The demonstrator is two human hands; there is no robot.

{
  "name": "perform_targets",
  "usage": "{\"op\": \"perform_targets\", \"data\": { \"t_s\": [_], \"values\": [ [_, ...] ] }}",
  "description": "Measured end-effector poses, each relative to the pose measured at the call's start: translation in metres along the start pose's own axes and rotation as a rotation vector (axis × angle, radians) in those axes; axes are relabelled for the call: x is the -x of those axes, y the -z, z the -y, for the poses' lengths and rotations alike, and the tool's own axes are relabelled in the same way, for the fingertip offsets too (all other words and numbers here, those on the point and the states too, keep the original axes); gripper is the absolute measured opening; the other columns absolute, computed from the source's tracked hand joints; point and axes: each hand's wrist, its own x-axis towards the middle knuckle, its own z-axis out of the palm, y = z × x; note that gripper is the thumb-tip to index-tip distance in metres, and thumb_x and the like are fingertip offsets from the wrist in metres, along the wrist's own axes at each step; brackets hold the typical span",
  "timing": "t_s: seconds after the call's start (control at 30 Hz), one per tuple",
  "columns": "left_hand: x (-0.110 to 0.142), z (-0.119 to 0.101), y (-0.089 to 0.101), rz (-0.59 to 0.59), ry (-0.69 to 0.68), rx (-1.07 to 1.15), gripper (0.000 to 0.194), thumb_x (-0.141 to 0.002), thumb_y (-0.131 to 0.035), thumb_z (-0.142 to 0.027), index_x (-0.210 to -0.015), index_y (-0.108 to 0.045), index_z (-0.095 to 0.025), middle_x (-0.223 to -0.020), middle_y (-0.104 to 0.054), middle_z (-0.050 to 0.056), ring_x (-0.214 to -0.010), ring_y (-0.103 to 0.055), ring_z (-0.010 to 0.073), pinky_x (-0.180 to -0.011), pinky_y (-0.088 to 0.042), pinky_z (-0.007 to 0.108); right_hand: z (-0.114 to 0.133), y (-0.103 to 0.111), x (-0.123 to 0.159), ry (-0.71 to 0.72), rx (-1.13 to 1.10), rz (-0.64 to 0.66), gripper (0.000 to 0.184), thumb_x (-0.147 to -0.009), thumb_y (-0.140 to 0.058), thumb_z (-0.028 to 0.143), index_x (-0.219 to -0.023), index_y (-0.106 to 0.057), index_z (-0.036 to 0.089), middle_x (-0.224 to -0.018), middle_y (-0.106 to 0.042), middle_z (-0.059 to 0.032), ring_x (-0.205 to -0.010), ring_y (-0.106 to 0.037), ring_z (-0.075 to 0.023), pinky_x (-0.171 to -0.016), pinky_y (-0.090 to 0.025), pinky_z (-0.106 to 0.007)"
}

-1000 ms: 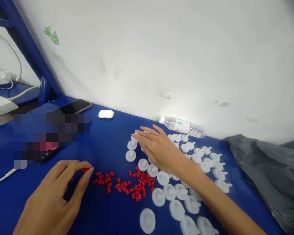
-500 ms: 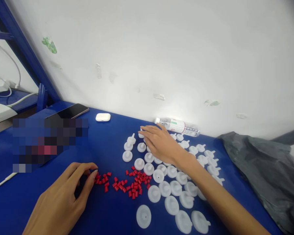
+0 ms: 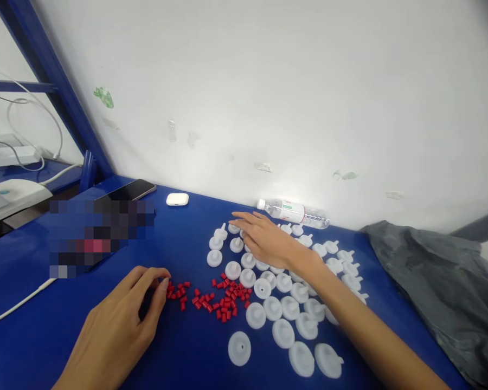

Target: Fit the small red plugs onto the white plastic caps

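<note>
Red caps by dozens, some thirty white discs, two hands.

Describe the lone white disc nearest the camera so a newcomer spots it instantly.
Start at the blue table, then the scatter of red caps. Just below them lies a white disc, apart from the white pieces to its right. It lies flat, showing a centre hole rather than a stem.
</note>
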Motion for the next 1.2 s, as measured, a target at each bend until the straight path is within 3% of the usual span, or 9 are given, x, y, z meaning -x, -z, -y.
{"op": "perform_targets", "data": {
  "t_s": [0.17, 0.27, 0.4, 0.5, 0.63, 0.7, 0.83, 1.0, 1.2],
  "values": [
    [0.005, 0.006, -0.005, -0.089, -0.156, 0.029, 0.046, -0.104, -0.045, -0.064, -0.129, -0.071, -0.034, -0.139, -0.069, 0.006, -0.129, -0.068, 0.0322, -0.102, -0.062, 0.049, -0.014, 0.047, 0.008, -0.083, 0.023, -0.182, 0.042, -0.113, -0.037, 0.021, -0.144, -0.064, 0.02, -0.157, -0.061, -0.0133, -0.147, -0.057, -0.0293, -0.129, -0.035, -0.064],
    [0.012, 0.012, -0.015, -0.094, -0.283, 0.016, 0.049, -0.109, -0.042, -0.055, -0.156, -0.051, -0.047, -0.166, -0.053, 0.002, -0.151, -0.054, 0.0365, -0.119, -0.05, 0.07, -0.029, 0.09, 0.029, -0.198, 0.028, -0.341, 0.042, -0.116, -0.033, 0.031, -0.136, -0.068, 0.02, -0.15, -0.066, -0.0129, -0.143, -0.059, -0.0296, -0.124, -0.042, -0.058],
    [0.022, 0.015, -0.03, -0.108, -0.312, -0.049, 0.063, -0.109, -0.041, -0.054, -0.171, -0.026, -0.048, -0.178, -0.039, 0.002, -0.16, -0.044, 0.0385, -0.113, -0.055, 0.07, -0.049, 0.121, 0.08, -0.407, -0.023, -0.49, 0.04, -0.114, -0.039, 0.043, -0.128, -0.072, 0.025, -0.136, -0.074, -0.0081, -0.13, -0.065, -0.028, -0.119, -0.044, -0.049],
    [0.023, 0.012, -0.038, -0.129, -0.351, -0.109, 0.071, -0.108, -0.043, -0.057, -0.174, -0.019, -0.043, -0.179, -0.037, 0.005, -0.16, -0.042, 0.0405, -0.112, -0.054, 0.07, -0.069, 0.108, 0.124, -0.524, -0.07, -0.467, 0.044, -0.11, -0.042, 0.053, -0.12, -0.077, 0.028, -0.128, -0.078, -0.0087, -0.124, -0.069, -0.0334, -0.116, -0.046, -0.053],
    [0.024, 0.0, -0.046, -0.079, -0.337, -0.081, 0.071, -0.111, -0.039, -0.051, -0.175, -0.012, -0.039, -0.178, -0.037, 0.008, -0.161, -0.04, 0.0385, -0.12, -0.048, 0.068, -0.097, 0.06, 0.172, -0.697, -0.233, -0.479, 0.056, -0.104, -0.042, 0.067, -0.104, -0.082, 0.027, -0.11, -0.083, -0.0111, -0.113, -0.075, -0.0398, -0.112, -0.051, -0.062],
    [0.027, -0.009, -0.053, -0.038, -0.283, -0.044, 0.069, -0.113, -0.037, -0.045, -0.176, -0.009, -0.036, -0.179, -0.035, 0.008, -0.164, -0.033, 0.0355, -0.126, -0.042, 0.065, -0.106, 0.034, 0.185, -0.755, -0.351, -0.524, 0.068, -0.106, -0.033, 0.071, -0.105, -0.083, 0.025, -0.115, -0.083, -0.0124, -0.116, -0.076, -0.0383, -0.112, -0.054, -0.06],
    [0.032, -0.034, -0.071, -0.043, -0.206, -0.045, 0.073, -0.114, -0.038, -0.04, -0.176, -0.002, -0.029, -0.182, -0.024, 0.014, -0.167, -0.022, 0.0381, -0.13, -0.033, 0.07, -0.107, 0.0, 0.189, -0.76, -0.566, -0.553, 0.079, -0.108, -0.023, 0.074, -0.12, -0.081, 0.022, -0.129, -0.08, -0.0127, -0.125, -0.075, -0.0324, -0.117, -0.053, -0.052],
    [0.036, -0.074, -0.079, -0.016, -0.21, 0.067, 0.076, -0.115, -0.038, -0.04, -0.175, 0.008, -0.031, -0.183, -0.016, 0.016, -0.167, -0.019, 0.0373, -0.13, -0.038, 0.065, -0.084, -0.008, 0.177, -0.718, -0.667, -0.499, 0.075, -0.108, -0.029, 0.077, -0.131, -0.079, 0.026, -0.138, -0.077, -0.0102, -0.136, -0.068, -0.0337, -0.126, -0.042, -0.058],
    [0.042, -0.11, -0.065, -0.049, 0.072, 0.264, 0.06, -0.116, -0.025, -0.052, -0.174, -0.015, -0.042, -0.185, -0.021, 0.003, -0.17, -0.018, 0.0309, -0.132, -0.03, 0.069, -0.073, -0.009, 0.173, -0.652, -0.683, -0.494, 0.076, -0.11, -0.024, 0.074, -0.134, -0.076, 0.025, -0.139, -0.076, -0.01, -0.135, -0.068, -0.0316, -0.125, -0.043, -0.057]
  ]
}}
